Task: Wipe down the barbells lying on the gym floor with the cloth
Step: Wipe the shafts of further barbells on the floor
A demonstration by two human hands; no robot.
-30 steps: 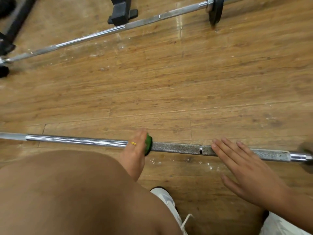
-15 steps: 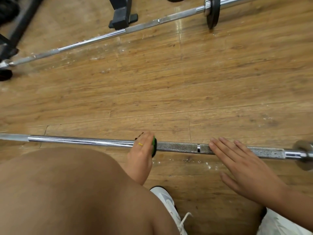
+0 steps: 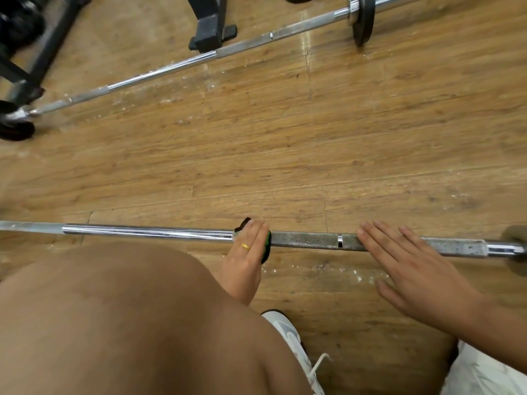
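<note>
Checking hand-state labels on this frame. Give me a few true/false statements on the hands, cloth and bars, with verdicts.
1. The left hand holds the cloth on the near bar. True.
2. The right hand grips the near bar in a fist. False: it lies flat, fingers straight across the bar.
3. The cloth is white. False: it is green and black.
4. The far bar carries a black plate. True.
</note>
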